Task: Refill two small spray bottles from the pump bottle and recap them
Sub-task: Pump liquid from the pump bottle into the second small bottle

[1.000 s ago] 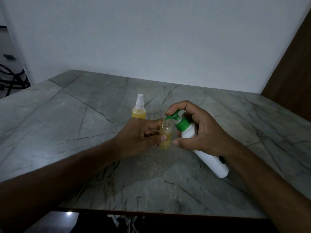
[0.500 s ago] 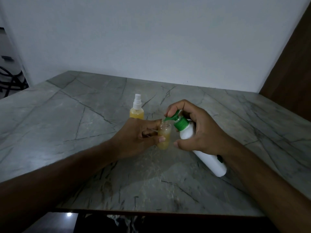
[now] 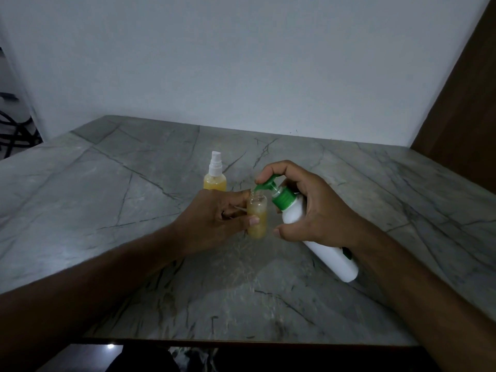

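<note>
No legible text on any bottle

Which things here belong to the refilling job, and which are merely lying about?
Part of the job:
open small bottle, held by the left hand
pump bottle, held tilted by the right hand
capped spray bottle

Lying about:
black cables beyond the table
</note>
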